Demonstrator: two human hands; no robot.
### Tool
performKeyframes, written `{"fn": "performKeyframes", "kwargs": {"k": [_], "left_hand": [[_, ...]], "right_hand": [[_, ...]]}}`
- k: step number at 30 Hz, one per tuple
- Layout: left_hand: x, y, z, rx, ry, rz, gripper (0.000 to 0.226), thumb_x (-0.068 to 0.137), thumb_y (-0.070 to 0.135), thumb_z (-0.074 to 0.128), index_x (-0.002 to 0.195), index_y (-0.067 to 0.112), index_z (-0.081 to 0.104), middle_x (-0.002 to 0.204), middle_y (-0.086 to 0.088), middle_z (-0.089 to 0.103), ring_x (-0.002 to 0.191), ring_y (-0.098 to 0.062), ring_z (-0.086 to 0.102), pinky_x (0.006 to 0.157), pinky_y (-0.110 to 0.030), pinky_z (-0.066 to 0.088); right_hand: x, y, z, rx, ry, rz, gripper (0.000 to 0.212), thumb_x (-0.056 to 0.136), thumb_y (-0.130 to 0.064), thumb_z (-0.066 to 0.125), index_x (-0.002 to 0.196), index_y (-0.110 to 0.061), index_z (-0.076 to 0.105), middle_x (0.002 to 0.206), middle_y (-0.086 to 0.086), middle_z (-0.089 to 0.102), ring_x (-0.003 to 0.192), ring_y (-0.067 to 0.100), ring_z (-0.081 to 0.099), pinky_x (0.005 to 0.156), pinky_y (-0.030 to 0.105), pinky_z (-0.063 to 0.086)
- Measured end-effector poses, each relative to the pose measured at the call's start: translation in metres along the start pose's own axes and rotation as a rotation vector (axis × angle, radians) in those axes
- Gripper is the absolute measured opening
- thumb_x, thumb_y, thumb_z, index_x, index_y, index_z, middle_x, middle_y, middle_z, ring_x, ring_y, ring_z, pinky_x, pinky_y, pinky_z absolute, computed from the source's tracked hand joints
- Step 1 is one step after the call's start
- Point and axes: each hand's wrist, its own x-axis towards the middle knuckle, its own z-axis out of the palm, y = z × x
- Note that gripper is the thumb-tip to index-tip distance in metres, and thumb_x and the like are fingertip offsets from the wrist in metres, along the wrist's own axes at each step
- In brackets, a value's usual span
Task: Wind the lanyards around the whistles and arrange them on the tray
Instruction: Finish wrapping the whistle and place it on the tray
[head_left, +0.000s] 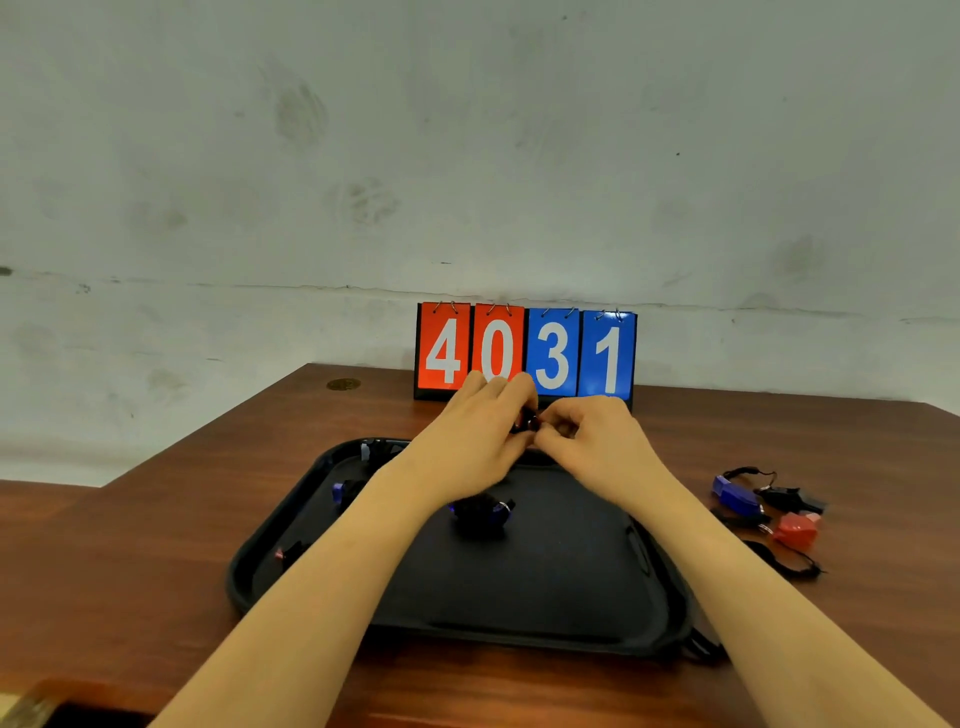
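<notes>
there, whistle (525, 420) pinched between both hands' fingers (522, 402)

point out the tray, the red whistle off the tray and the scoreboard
tray (519, 587): head view, bare middle of its floor
red whistle (796, 530): head view, its red body
scoreboard (553, 353): head view, the blue 3 card

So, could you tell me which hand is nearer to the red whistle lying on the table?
Right. The right hand is over the tray's far edge, leftward of the red whistle; the left hand is farther left.
</notes>
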Motion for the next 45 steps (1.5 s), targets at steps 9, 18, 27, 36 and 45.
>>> {"fn": "performKeyframes", "kwargs": {"k": [9,18,27,36,45], "left_hand": [[-0.048,0.007,-0.015,-0.181,-0.163,-0.092,0.017,0.094,0.031,0.048,0.105,0.018,0.050,0.099,0.006,0.048,0.086,-0.006,0.048,0.075,-0.015,0.039],[-0.087,0.009,-0.019,-0.312,-0.328,-0.186,0.020,0.093,0.036,0.048,0.109,0.025,0.055,0.104,0.008,0.048,0.094,-0.005,0.051,0.087,-0.021,0.042],[-0.110,0.004,-0.010,-0.312,-0.368,-0.226,0.023,0.089,0.030,0.057,0.105,0.027,0.041,0.092,0.003,0.051,0.074,-0.009,0.051,0.072,-0.032,0.048],[-0.113,0.004,-0.001,-0.317,-0.177,-0.288,0.028,0.081,0.030,0.068,0.106,0.024,0.059,0.095,0.014,0.048,0.083,-0.001,0.048,0.072,-0.011,0.037],[-0.112,0.007,-0.002,-0.300,-0.154,-0.285,0.025,0.077,0.029,0.072,0.098,0.024,0.060,0.094,0.012,0.052,0.077,0.001,0.048,0.072,-0.014,0.039]], "right_hand": [[-0.039,-0.024,0.002,-0.118,-0.126,-0.065,0.013,0.082,-0.028,0.056,0.072,-0.020,0.058,0.062,-0.009,0.051,0.059,0.007,0.046,0.058,0.024,0.039],[-0.074,-0.029,0.016,0.223,-0.257,0.039,0.013,0.079,-0.012,0.058,0.066,-0.013,0.061,0.056,-0.009,0.049,0.053,0.004,0.042,0.056,0.021,0.039],[-0.079,-0.022,0.024,0.120,-0.323,0.063,0.013,0.077,-0.022,0.056,0.065,-0.024,0.060,0.062,-0.010,0.055,0.059,0.006,0.047,0.066,0.030,0.044],[-0.084,-0.026,0.027,-0.075,-0.265,0.032,0.011,0.084,-0.022,0.056,0.085,-0.022,0.067,0.085,-0.012,0.061,0.080,0.011,0.058,0.074,0.032,0.050],[-0.081,-0.031,0.025,-0.129,-0.303,0.081,0.007,0.082,-0.025,0.057,0.077,-0.024,0.062,0.074,-0.012,0.056,0.076,0.011,0.057,0.071,0.030,0.047]]}}
